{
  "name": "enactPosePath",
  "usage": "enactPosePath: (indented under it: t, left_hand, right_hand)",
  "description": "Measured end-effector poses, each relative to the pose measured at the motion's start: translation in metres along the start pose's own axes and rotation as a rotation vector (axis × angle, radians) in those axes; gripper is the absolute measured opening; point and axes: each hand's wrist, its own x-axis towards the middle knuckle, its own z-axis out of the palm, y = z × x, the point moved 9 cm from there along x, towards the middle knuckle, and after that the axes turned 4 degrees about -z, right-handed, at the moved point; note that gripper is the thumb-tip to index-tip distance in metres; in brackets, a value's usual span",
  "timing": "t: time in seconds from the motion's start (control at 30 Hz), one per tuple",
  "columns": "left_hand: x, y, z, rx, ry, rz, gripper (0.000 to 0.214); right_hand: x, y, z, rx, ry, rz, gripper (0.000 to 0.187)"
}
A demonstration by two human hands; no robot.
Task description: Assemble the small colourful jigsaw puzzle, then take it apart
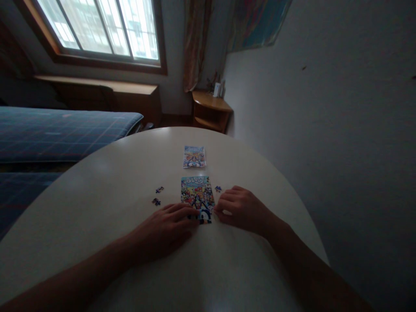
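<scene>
A colourful jigsaw puzzle (197, 189), mostly assembled, lies flat on the white round table (136, 173). My left hand (172, 223) rests over its lower left part with the fingers stretched out, hiding that corner. At the right edge of the puzzle is my right hand (238, 208), thumb and fingers drawn together in a pinch. Whatever is between those fingertips is too small to make out. Just above the right hand lies a loose jigsaw piece (218, 189). Two more loose pieces, an upper one (159, 190) and a lower one (156, 202), lie left of the puzzle.
Beyond the puzzle lies a small picture sheet or packet (194, 157) with a similar print. A bed with a blue plaid mattress (65, 134) stands to the left, and a white wall (318, 130) runs along the right. A wooden corner shelf (211, 102) is behind the table.
</scene>
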Motion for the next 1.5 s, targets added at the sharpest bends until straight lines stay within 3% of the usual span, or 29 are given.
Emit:
enactPosePath:
  t: [0.23, 0.47, 0.93, 1.2, 1.4, 1.5]
  left_hand:
    - [0.000, 0.000, 0.001, 0.006, 0.009, 0.014, 0.025]
    - [-0.001, 0.000, 0.002, 0.014, -0.006, 0.011, 0.026]
    - [-0.001, -0.001, 0.003, 0.023, -0.016, 0.008, 0.026]
    - [0.000, 0.000, 0.001, 0.016, 0.008, 0.012, 0.025]
    - [-0.002, -0.002, 0.003, 0.023, 0.000, 0.008, 0.024]
    - [-0.002, -0.002, 0.003, 0.015, -0.002, 0.006, 0.024]
  right_hand:
    - [-0.003, 0.003, 0.008, 0.136, -0.041, 0.015, 0.007]
    - [-0.004, 0.014, 0.007, 0.200, -0.040, 0.118, 0.020]
    - [-0.004, 0.015, 0.016, 0.435, -0.018, 0.151, 0.016]
    - [-0.003, 0.007, 0.017, 0.428, -0.055, 0.110, 0.008]
    - [-0.004, 0.011, 0.015, 0.355, -0.059, 0.181, 0.028]
    - [-0.004, 0.010, 0.017, 0.356, -0.071, 0.184, 0.023]
